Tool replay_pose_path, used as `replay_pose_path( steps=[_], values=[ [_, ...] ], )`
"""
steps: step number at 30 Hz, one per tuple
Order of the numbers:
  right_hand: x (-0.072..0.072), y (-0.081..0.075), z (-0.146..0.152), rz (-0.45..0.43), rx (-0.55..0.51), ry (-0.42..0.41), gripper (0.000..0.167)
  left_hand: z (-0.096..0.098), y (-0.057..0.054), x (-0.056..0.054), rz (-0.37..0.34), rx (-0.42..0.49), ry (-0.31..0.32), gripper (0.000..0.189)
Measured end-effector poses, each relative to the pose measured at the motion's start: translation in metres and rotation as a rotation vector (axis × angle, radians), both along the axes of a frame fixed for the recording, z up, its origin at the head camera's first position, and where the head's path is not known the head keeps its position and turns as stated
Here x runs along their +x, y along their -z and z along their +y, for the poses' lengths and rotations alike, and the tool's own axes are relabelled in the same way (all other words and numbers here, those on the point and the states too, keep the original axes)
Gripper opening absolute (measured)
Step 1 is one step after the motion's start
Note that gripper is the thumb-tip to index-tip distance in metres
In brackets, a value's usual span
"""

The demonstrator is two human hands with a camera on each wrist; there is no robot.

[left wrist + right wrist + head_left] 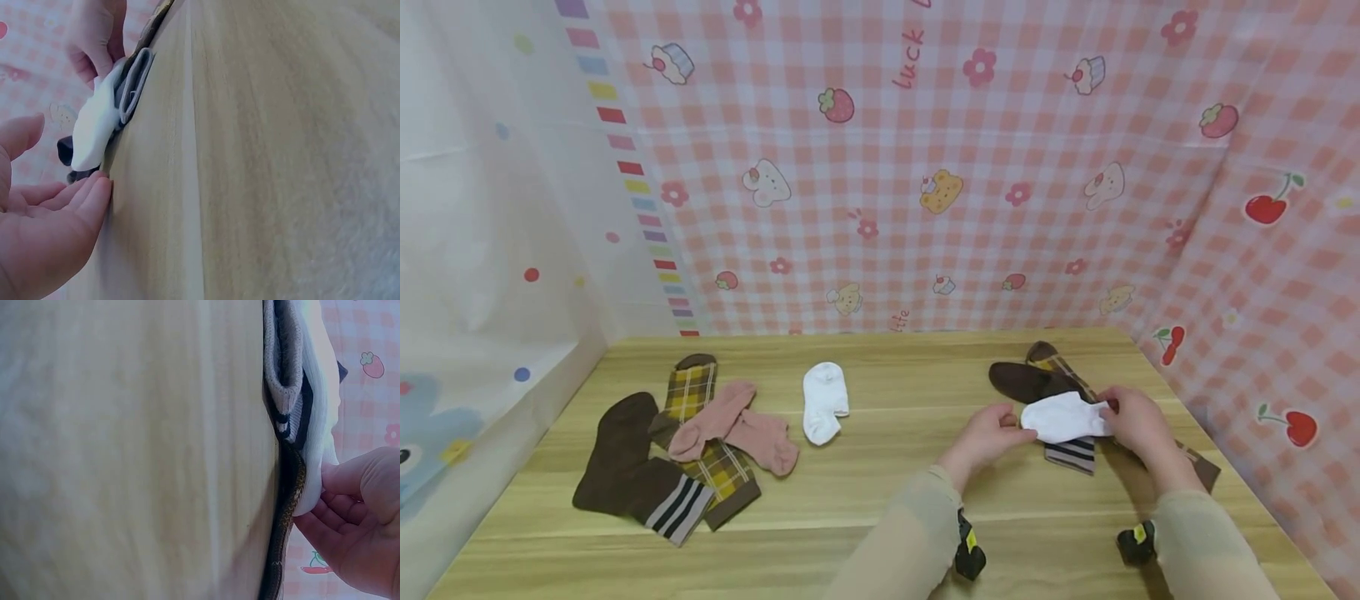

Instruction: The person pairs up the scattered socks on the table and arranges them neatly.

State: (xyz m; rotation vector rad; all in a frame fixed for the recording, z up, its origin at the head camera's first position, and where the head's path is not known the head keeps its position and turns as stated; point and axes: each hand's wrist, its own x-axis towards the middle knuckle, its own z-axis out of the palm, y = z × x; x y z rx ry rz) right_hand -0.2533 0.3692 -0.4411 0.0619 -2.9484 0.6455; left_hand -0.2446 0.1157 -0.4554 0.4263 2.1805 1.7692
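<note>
A white ankle sock [1060, 417] lies spread across a dark brown sock with a striped cuff [1071, 456] and a brown-and-yellow plaid sock [1051, 358] on the right of the table. My right hand [1138, 421] pinches one end of the white sock between thumb and fingers, as the right wrist view also shows. At its other end is my left hand [988, 440], fingertips right at the sock's tip. In the left wrist view the thumb [24, 134] of that hand stands well apart from its fingers.
To the left lie another dark brown sock [617, 458], a second plaid sock [730, 479] and pink socks [767, 442] across it. A second white ankle sock [822, 400] lies alone near the middle. Patterned cloth [887, 242] hangs behind the wooden table [820, 542] and along its sides.
</note>
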Motion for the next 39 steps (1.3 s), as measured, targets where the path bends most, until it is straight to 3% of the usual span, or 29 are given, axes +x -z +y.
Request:
replay_pose_path(
  steps=[2,4,7,11,16,20,26,32,39],
  values=[
    [0.0,0.0,0.0,-0.007,-0.004,0.008,0.018,0.002,0.003,0.0,-0.009,0.043,0.028,0.043],
    [0.001,-0.001,0.0,-0.014,-0.007,0.012,0.016,0.004,0.005,-0.001,-0.003,0.073,0.053,0.022],
    [0.003,-0.002,-0.001,-0.025,-0.012,0.013,0.015,0.005,0.006,0.001,-0.022,0.082,0.046,0.023],
    [0.007,-0.004,-0.003,-0.029,-0.022,0.005,0.016,0.007,0.007,0.004,-0.087,0.091,-0.057,0.051],
    [0.011,-0.009,-0.007,-0.012,-0.034,-0.013,0.017,0.012,0.009,0.006,-0.164,0.217,-0.159,0.038],
    [0.012,-0.013,-0.013,0.002,-0.052,-0.031,0.017,0.015,0.007,0.006,-0.178,0.284,-0.248,0.028],
    [0.013,-0.019,-0.02,-0.003,-0.106,-0.04,0.019,0.014,0.001,0.006,-0.136,0.395,-0.37,0.022],
    [0.015,-0.025,-0.026,-0.01,-0.255,-0.027,0.034,0.004,-0.006,0.004,-0.092,0.503,-0.409,0.018],
    [0.017,-0.031,-0.037,0.046,-0.386,0.003,0.044,-0.015,-0.014,-0.004,0.033,0.447,-0.437,0.014]
  ],
)
